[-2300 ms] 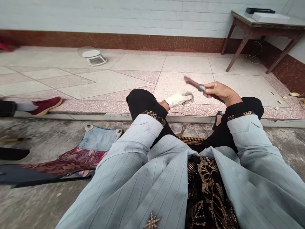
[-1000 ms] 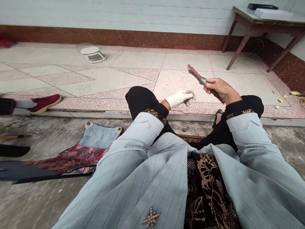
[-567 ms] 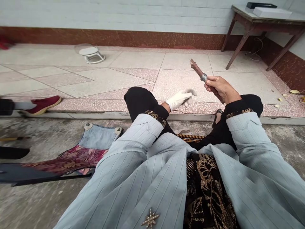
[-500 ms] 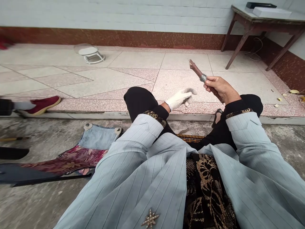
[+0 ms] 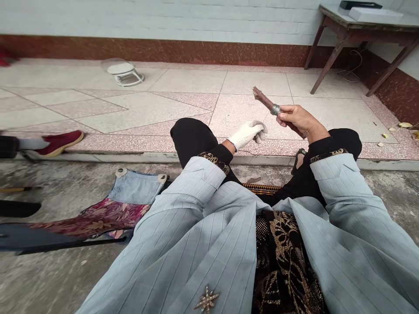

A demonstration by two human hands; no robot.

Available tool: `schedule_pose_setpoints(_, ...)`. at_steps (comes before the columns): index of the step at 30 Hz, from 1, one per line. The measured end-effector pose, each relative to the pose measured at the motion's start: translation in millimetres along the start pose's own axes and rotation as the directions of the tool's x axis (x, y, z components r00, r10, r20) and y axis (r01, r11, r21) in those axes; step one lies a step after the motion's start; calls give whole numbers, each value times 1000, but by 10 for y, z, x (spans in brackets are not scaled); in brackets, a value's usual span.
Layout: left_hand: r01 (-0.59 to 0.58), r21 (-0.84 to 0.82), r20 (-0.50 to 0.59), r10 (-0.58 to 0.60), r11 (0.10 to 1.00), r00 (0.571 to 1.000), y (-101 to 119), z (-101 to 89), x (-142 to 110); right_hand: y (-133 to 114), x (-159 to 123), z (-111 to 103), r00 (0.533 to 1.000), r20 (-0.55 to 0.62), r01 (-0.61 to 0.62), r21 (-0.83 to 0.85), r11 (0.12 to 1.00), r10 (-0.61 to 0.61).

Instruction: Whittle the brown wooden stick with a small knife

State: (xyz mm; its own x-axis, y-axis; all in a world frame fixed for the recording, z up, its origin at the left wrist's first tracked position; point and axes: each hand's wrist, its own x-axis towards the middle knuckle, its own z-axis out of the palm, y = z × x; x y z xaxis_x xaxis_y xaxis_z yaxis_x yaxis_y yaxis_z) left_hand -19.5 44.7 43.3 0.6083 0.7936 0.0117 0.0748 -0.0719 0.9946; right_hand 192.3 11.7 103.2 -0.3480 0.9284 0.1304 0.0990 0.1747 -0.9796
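Note:
A brown wooden stick (image 5: 263,98) with a rough, broken end slants up and to the left. My bare right hand (image 5: 303,121) grips its lower part. Round the stick, just beyond my fingertips, sits a tight coil of silvery wire (image 5: 275,109). To the left and slightly lower, my left hand (image 5: 249,134) wears a white knitted glove. Its fingers are curled closed, apart from the stick; whether they pinch anything I cannot make out. Both hands are above my knees.
A low white stool (image 5: 126,73) stands on the tiled floor. At the back right is a wooden table (image 5: 340,24). To the left are another person's red shoe (image 5: 62,143) and a folding chair with denim and floral cloth (image 5: 131,187). A step edge (image 5: 147,158) runs across.
The stick and my right hand have shifted slightly left and down. My left hand's gloved fingers have curled in from a looser, more open pose.

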Motion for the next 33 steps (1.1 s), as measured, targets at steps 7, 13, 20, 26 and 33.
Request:
schedule_pose_setpoints(7, 62, 178, -30, -57, 982, 998, 61, 91, -44, 204, 174, -68, 980, -196, -56, -137, 989, 28)
schedule_pose_setpoints(13, 13, 365, -41, 2, 931, 999, 213, 153, -152, 315, 234, -199, 943, -318, -248, -495, 833, 92)
schedule_pose_setpoints(20, -61, 562, 34, 51, 825, 998, 373, 135, -259, 291, 186, -192, 930, -321, -368, -811, 455, 181)
schedule_pose_setpoints(26, -113, 659, 152, 16, 743, 988, 314, 99, -247, 287, 143, -107, 842, -86, -271, -921, 280, 533)
schedule_pose_setpoints(33, -34, 502, 129, -37, 864, 991, 220, 16, -233, 140, -34, -178, 660, 589, -180, -479, 859, 467)
